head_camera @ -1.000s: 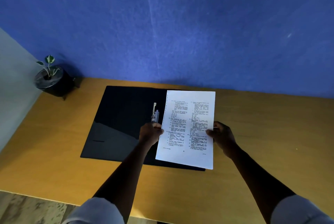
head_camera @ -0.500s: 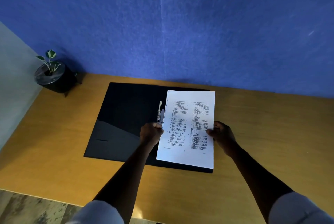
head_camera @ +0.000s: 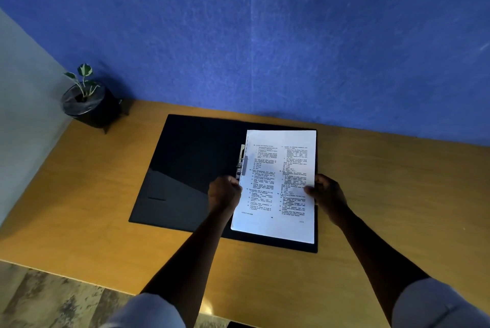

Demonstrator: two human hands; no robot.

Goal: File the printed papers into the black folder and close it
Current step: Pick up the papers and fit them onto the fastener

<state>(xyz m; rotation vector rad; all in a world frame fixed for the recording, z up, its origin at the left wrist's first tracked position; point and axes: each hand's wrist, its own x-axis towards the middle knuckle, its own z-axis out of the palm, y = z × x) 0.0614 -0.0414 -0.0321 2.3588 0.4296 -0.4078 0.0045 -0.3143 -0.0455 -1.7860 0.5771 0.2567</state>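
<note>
The black folder (head_camera: 193, 168) lies open and flat on the wooden desk. Over its right half I hold the white printed papers (head_camera: 278, 184), text facing up. My left hand (head_camera: 224, 191) grips the papers' left edge, close beside the folder's metal clip (head_camera: 241, 162) at the spine. On the right edge, my right hand (head_camera: 324, 191) pinches the sheets with the thumb on top. The papers hide most of the folder's right half; I cannot tell whether they rest on it.
A small potted plant (head_camera: 86, 101) in a black pot stands at the desk's far left corner. The blue wall (head_camera: 265, 36) rises directly behind the desk (head_camera: 397, 195). Below the desk's near edge, floor tiles (head_camera: 53, 298) show at lower left.
The papers have shifted slightly right and down toward the folder's right half, with more of the metal clip now showing at their left edge. Both hands keep their grip.
</note>
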